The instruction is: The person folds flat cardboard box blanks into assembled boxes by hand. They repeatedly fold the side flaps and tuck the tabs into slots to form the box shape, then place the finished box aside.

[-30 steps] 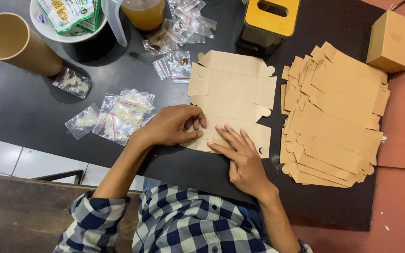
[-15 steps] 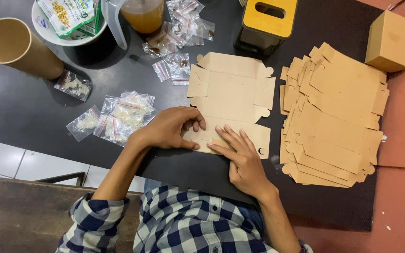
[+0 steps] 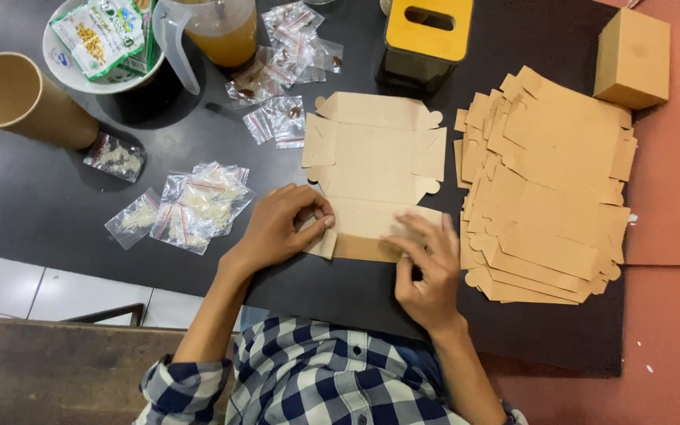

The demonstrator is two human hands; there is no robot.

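- Left hand point(image 3: 277, 228) sits centre frame, fingers point(image 3: 318, 219) pinched on the left end of the near flap of a flat cardboard box blank point(image 3: 371, 161), so that corner is lifted a bit.
- Right hand point(image 3: 426, 267) is just right of it, fingers point(image 3: 419, 236) spread and pressing flat on the same flap, not gripping anything, more like pinning the fold down.
- The blank looks light and thin, stiff enough to hold a crease but easy to dent, I'd guess. Best taken by the flap edges near the score lines, not the little rounded tabs.
- Looks-wise: plain brown kraft, die-cut, rounded tabs at the corners, lying open on the dark desk point(image 3: 57, 197) in the middle of the frame.
- Right of it, a messy stack of blanks point(image 3: 552, 181); one folded box point(image 3: 631, 59) upper right.
- Left: small clear bags point(image 3: 198, 206) and a paper cup point(image 3: 17, 98); yellow-topped container point(image 3: 426, 39) at top.
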